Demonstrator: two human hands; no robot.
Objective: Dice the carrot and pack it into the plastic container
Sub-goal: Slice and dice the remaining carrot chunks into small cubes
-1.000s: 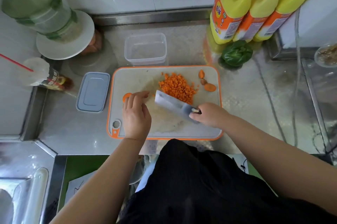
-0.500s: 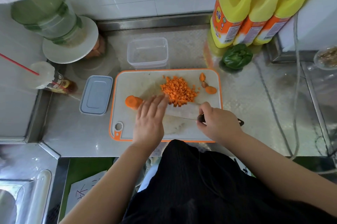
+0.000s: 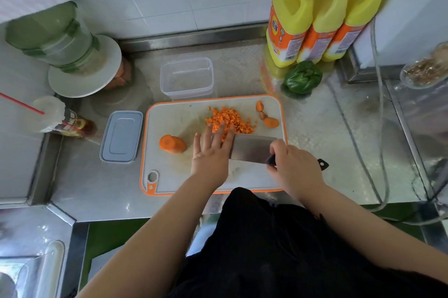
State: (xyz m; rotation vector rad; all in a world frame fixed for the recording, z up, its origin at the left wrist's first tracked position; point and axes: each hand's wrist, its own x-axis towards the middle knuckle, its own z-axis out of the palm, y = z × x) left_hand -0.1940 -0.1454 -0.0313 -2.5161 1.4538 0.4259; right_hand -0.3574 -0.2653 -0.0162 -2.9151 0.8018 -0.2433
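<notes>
Diced: pile (image 3: pixel 229 120) on board (image 3: pixel 169 113).
Left to cut: carrot stub (image 3: pixel 172 144).
Container (image 3: pixel 186 77): empty behind board.
Right hand (image 3: pixel 294 168): gripping cleaver (image 3: pixel 252 149).
Left hand (image 3: pixel 211 152): flat, fingers spread, against blade and pile.

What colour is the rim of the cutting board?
Orange, around a pale grey-white cutting board; clearest in the head view.

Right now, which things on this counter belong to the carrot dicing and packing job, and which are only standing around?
Belong to the job:
diced carrot
carrot stub
cleaver in right hand
left hand
cutting board
plastic container
lid

Only standing around:
yellow bottles
green pepper
drink cup
green jar
</notes>
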